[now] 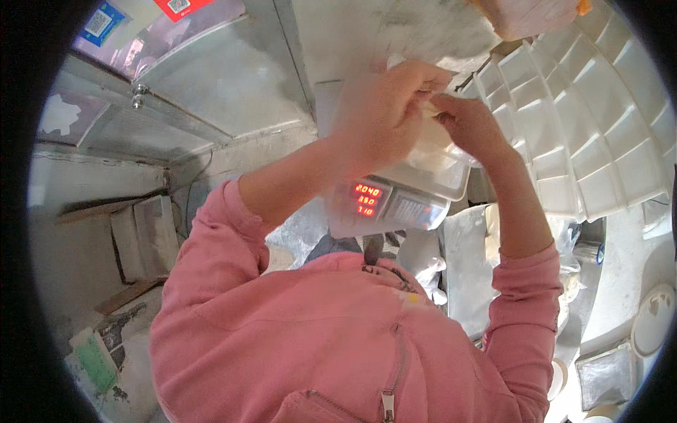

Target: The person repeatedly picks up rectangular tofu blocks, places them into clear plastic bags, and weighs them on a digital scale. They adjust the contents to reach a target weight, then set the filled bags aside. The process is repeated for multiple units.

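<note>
My left hand (391, 113) and my right hand (473, 124) meet above a digital price scale (344, 211). Between their fingers is the gathered top of a thin clear plastic bag (433, 140), which both hands pinch. Pale contents show through the bag, but I cannot tell what they are. It hangs over or rests on the scale's pan (455, 185); my left hand hides part of this. Red digits glow on the display (366, 201), and a keypad (410, 209) lies to its right.
Ribbed white plastic trays (576, 121) stand right of the scale. A metal-framed cabinet (232, 74) is at the left, with printed code cards (100, 24) at the top. A pinkish block-like thing (534, 18) sits at the far edge. Low at right is a white round lid (653, 322).
</note>
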`<state>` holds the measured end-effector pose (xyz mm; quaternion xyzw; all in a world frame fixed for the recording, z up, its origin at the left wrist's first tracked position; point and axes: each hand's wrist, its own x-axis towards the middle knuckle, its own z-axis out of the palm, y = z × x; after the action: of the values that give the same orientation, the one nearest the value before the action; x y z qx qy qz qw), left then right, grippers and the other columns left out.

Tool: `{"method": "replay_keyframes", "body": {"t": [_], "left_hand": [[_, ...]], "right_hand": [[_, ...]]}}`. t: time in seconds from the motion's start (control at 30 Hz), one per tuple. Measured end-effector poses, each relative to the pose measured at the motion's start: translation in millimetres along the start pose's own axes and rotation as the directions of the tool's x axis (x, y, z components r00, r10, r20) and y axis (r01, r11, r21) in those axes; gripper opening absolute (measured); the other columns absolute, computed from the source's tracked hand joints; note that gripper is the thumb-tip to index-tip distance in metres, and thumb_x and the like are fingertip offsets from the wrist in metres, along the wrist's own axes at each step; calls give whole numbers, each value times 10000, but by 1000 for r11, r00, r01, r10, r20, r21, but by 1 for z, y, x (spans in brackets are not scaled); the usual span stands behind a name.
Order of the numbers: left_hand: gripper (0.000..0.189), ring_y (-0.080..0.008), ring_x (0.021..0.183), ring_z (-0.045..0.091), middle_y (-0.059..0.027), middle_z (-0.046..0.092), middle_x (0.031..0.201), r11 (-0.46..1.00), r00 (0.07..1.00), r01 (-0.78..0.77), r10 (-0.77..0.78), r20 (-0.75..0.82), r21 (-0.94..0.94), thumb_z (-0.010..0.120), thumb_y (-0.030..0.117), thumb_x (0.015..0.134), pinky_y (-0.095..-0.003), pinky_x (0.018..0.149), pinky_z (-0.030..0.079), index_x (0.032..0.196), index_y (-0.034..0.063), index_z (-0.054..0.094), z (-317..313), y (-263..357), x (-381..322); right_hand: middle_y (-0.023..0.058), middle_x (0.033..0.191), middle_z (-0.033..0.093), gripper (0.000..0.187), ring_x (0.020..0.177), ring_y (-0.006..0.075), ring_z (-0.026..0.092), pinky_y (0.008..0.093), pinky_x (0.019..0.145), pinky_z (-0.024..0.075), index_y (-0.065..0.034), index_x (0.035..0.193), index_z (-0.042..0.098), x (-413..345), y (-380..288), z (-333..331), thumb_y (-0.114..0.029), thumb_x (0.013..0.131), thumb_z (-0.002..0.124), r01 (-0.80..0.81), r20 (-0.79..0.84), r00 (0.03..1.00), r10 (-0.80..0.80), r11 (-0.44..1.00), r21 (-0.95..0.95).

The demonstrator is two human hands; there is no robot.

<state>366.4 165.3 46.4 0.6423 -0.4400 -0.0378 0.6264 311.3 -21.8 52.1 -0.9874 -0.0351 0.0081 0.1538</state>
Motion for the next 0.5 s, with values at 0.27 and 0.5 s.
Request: {"method": "replay_keyframes", "body": {"t": [0.27, 0.5], "left_hand": [[504, -164, 953, 553, -97, 578, 1099, 944, 916, 318, -331, 226, 93, 638, 95, 809, -293, 818, 451, 1263, 56, 422, 23, -51, 18], [394, -137, 870, 574, -53, 631, 967, 927, 889, 365, -374, 263, 83, 677, 146, 800, -291, 777, 464, 1159, 52, 542, 22, -58, 15]], "right_hand": [[159, 900, 639, 286, 838, 355, 607, 405, 728, 491, -155, 1075, 626, -10, 0, -3, -128, 791, 595, -15, -99, 994, 38, 974, 224], [128, 914, 659, 322, 836, 251, 619, 332, 758, 478, -93, 1110, 613, -8, 0, 1, -76, 790, 582, -5, -126, 991, 45, 953, 303]]}}
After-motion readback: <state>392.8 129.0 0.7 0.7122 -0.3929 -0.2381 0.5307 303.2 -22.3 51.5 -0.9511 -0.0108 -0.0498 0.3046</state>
